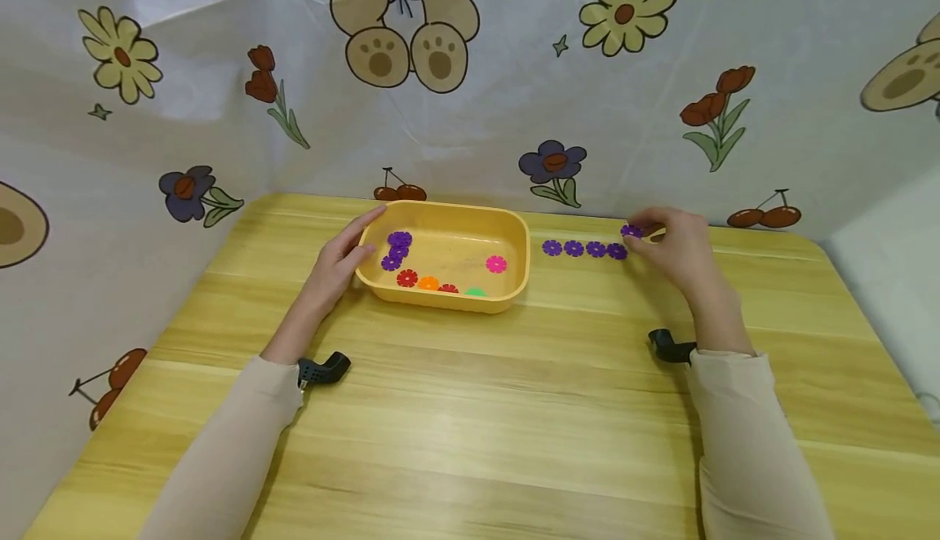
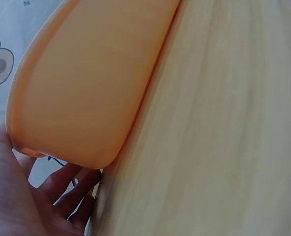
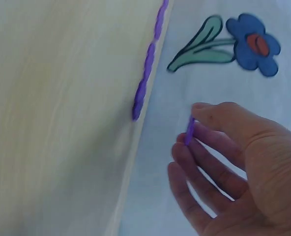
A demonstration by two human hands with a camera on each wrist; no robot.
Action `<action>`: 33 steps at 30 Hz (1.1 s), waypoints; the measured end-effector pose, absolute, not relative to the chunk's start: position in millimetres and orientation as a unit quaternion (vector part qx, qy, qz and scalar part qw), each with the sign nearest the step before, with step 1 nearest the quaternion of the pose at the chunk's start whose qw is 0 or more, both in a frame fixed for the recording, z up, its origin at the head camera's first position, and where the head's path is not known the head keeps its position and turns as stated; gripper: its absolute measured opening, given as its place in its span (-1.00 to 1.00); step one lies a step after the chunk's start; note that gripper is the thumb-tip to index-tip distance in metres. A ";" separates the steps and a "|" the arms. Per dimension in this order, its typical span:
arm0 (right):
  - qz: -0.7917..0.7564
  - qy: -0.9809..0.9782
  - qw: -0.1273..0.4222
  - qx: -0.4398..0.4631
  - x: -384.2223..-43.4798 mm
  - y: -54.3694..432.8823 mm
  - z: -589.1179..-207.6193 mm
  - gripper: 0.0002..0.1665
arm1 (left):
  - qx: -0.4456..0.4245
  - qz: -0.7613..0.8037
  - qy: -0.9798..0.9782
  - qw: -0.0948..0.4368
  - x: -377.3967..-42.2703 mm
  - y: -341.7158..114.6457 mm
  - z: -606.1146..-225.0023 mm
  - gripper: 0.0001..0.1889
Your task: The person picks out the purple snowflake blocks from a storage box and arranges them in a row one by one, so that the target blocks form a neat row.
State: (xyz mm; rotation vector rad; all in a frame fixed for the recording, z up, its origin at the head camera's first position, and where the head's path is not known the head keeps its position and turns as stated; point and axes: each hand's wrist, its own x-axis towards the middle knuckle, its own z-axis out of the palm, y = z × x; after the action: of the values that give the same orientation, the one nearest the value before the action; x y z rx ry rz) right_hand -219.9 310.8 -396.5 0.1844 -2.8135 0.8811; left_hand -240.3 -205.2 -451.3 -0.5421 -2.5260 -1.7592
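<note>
In the head view, my left hand (image 1: 334, 267) grips the left end of a yellow plastic basin (image 1: 517, 263). Its thumb lies at the rim, and the left wrist view shows the fingers curled beside the end wall (image 2: 86, 98). My right hand (image 1: 676, 246) pinches a purple snowflake disc (image 1: 630, 231) between thumb and fingertips. That disc (image 3: 189, 131) appears edge-on in the right wrist view, held above the table. Just left of this hand, several purple discs (image 1: 574, 249) lie in a row on the table, the rightmost ones overlapping or touching.
Inside the basin are several purple discs (image 1: 399, 251), a pink disc (image 1: 496, 264), red discs (image 1: 407, 278), an orange disc (image 1: 429, 283) and a partly hidden green disc (image 1: 475, 291). A patterned cloth (image 1: 470, 140) hangs behind the wooden table (image 1: 485, 409).
</note>
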 end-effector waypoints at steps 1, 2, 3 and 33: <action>0.295 -0.950 0.088 0.060 -220.7 313.4 -397.9 -0.67 | -0.173 -0.564 -0.808 0.009 -240.0 -206.1 -451.0 -0.39; 0.292 -0.951 0.082 0.057 -221.4 315.8 -399.4 -0.67 | -0.172 -0.564 -0.808 0.009 -239.8 -206.8 -450.8 -0.39; 0.289 -0.953 0.073 0.056 -221.9 317.5 -400.7 -0.67 | -0.171 -0.564 -0.808 0.009 -239.5 -207.5 -450.6 -0.39; 0.259 -0.964 0.047 0.033 -222.2 305.9 -394.9 -0.65 | -0.179 -0.568 -0.803 0.008 -240.8 -206.9 -450.2 -0.39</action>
State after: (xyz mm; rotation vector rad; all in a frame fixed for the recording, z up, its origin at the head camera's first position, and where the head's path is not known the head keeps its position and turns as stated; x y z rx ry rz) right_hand -222.2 305.9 -394.9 0.0992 -2.9411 0.7902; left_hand -240.8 -206.9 -450.2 -0.5605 -2.5109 -1.7747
